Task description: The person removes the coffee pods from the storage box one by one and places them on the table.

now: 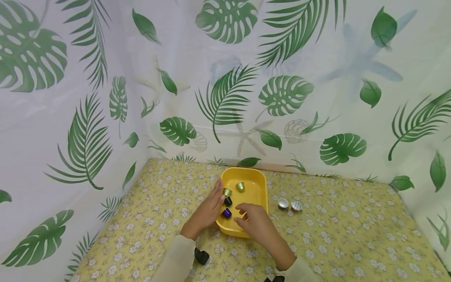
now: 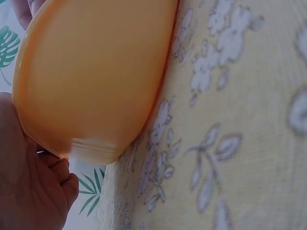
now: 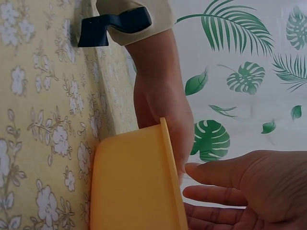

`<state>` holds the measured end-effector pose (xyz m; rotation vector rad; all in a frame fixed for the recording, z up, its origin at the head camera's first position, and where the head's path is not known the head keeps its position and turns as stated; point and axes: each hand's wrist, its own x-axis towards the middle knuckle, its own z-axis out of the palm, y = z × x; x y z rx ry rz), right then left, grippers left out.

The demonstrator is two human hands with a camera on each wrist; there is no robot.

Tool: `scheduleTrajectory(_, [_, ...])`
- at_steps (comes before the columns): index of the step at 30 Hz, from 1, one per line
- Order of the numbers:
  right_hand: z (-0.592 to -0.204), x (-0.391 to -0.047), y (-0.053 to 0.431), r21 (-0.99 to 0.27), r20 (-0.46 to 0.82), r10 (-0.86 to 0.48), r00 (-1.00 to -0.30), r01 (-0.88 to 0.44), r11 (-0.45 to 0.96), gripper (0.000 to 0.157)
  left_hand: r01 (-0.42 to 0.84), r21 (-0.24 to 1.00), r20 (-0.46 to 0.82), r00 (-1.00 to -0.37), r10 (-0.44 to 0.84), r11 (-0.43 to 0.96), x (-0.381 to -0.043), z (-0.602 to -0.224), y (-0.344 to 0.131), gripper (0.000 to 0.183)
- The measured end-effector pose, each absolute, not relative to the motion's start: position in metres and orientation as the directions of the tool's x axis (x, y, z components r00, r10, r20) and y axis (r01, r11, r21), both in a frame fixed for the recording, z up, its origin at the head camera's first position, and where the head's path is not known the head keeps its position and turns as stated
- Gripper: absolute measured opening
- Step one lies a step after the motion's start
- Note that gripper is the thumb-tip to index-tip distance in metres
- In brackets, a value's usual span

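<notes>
A yellow plastic tray (image 1: 251,188) with rounded corners lies on the cloth. My left hand (image 1: 210,206) holds its left rim; the curled fingers (image 2: 60,175) show against the wall in the left wrist view. Along the tray's left side lie a green coffee capsule (image 1: 227,192), a black capsule (image 1: 228,201) and a purple capsule (image 1: 226,213). Another green capsule (image 1: 240,187) sits farther back inside. Over the tray's front right part hovers my right hand (image 1: 254,221), fingers loosely bent and parted, nothing between them.
Two capsules with silver lids, one plain (image 1: 283,203) and one with markings (image 1: 296,205), stand on the cloth right of the tray. A yellow floral cloth (image 1: 141,219) covers the table. Leaf-printed white sheeting (image 1: 303,149) rises behind and at the sides.
</notes>
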<state>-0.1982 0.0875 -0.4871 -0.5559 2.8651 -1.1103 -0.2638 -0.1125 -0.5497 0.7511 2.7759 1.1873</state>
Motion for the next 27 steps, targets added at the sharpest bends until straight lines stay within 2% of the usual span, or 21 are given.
scheduleTrajectory(19, [-0.506, -0.21, 0.073, -0.61, 0.073, -0.39, -0.918, -0.351, 0.711, 0.025, 0.417, 0.688, 0.152, -0.883, 0.443, 0.594, -0.265, -0.547, -0.112, 0.058])
scheduleTrajectory(27, [-0.509, -0.214, 0.067, -0.593, 0.066, -0.353, -0.933, -0.321, 0.738, 0.033, 0.41, 0.692, 0.146, -0.885, 0.442, 0.593, -0.263, -0.545, -0.112, 0.058])
